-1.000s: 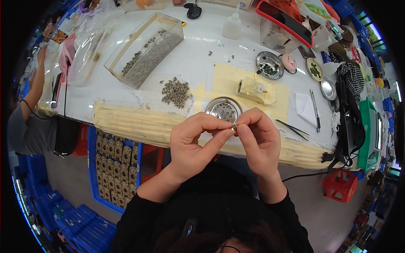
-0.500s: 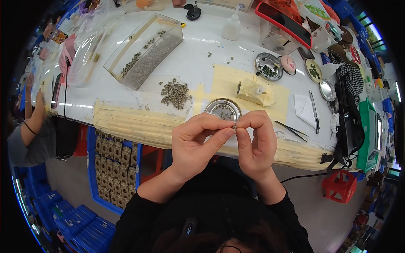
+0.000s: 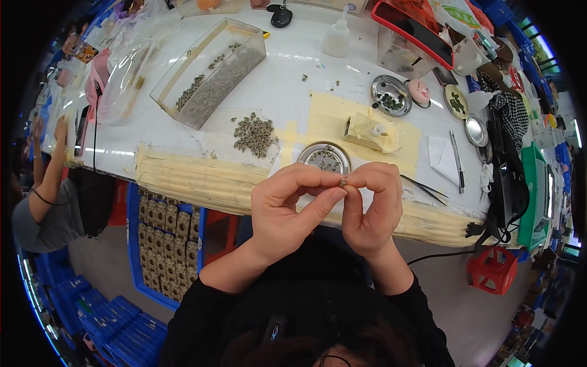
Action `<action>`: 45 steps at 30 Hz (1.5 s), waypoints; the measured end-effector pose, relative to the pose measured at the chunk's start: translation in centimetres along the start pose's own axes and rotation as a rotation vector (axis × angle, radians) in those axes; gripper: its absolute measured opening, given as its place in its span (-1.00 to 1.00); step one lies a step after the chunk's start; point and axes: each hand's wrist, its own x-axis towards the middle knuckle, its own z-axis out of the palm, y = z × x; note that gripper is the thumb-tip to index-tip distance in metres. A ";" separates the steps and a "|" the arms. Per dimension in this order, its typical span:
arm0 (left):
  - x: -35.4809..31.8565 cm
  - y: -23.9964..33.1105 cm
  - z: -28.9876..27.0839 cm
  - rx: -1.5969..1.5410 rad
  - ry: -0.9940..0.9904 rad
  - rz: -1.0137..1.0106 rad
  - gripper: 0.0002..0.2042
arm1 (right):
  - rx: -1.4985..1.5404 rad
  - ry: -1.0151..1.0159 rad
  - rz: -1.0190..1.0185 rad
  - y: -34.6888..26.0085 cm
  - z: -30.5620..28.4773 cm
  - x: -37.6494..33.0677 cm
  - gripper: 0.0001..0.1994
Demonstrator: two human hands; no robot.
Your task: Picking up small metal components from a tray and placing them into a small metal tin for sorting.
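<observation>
Fingertips of my left hand [image 3: 287,208] and my right hand [image 3: 374,208] meet over the table's front edge, both pinching one tiny metallic piece [image 3: 343,181]. Its exact kind is too small to make out. Just behind the fingers sits a round metal dish [image 3: 302,155] with several small grey pieces in it, partly hidden by my hands. Left of the dish lies a loose heap of small grey metal parts [image 3: 254,136]. To the right of my right hand rests a pair of dark tweezers [image 3: 422,188].
A clear box [image 3: 211,101] of grey parts stands back left. Behind the dish is a tape-wrapped block [image 3: 367,136]. Further right are a metal dish of dark green pieces [image 3: 391,109], a pen [image 3: 457,160] and a red-cased phone [image 3: 413,33]. Blue crate [image 3: 133,244] below; another person's arm [image 3: 52,165] at left.
Both hands stay pinched together on the tiny piece, with only a slight shift of the fingers. At the far left, the other person's arm has moved a little.
</observation>
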 end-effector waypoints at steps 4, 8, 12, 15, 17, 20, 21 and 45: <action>0.1 0.2 -0.1 -0.058 -0.005 -0.066 -0.81 | -0.042 0.009 -0.033 0.3 -0.1 -0.1 -0.83; 0.3 0.3 -0.2 0.195 0.004 0.100 -0.85 | -0.022 -0.003 -0.010 0.2 -0.3 -0.1 -0.80; 0.9 1.3 -0.7 0.398 -0.060 0.136 -0.89 | 0.023 0.006 0.001 0.4 -0.7 0.0 -0.74; 1.1 1.4 -1.1 0.337 -0.107 0.053 -0.90 | 0.007 -0.050 -0.046 0.6 -1.1 -0.1 -0.72; 0.9 1.2 -1.2 0.253 -0.106 -0.001 -0.91 | 0.038 -0.040 -0.006 0.5 -1.2 -0.2 -0.73; 0.5 0.7 -0.9 0.051 -0.069 -0.123 -0.91 | 0.063 -0.025 0.036 0.3 -1.2 -0.3 -0.74; 0.5 0.6 -0.9 0.049 -0.068 -0.121 -0.91 | 0.068 -0.020 0.048 0.2 -1.2 -0.3 -0.73; 0.7 -0.5 -0.8 -0.123 -0.124 -0.174 -0.85 | -0.036 0.016 -0.087 1.2 -1.4 -0.6 -0.65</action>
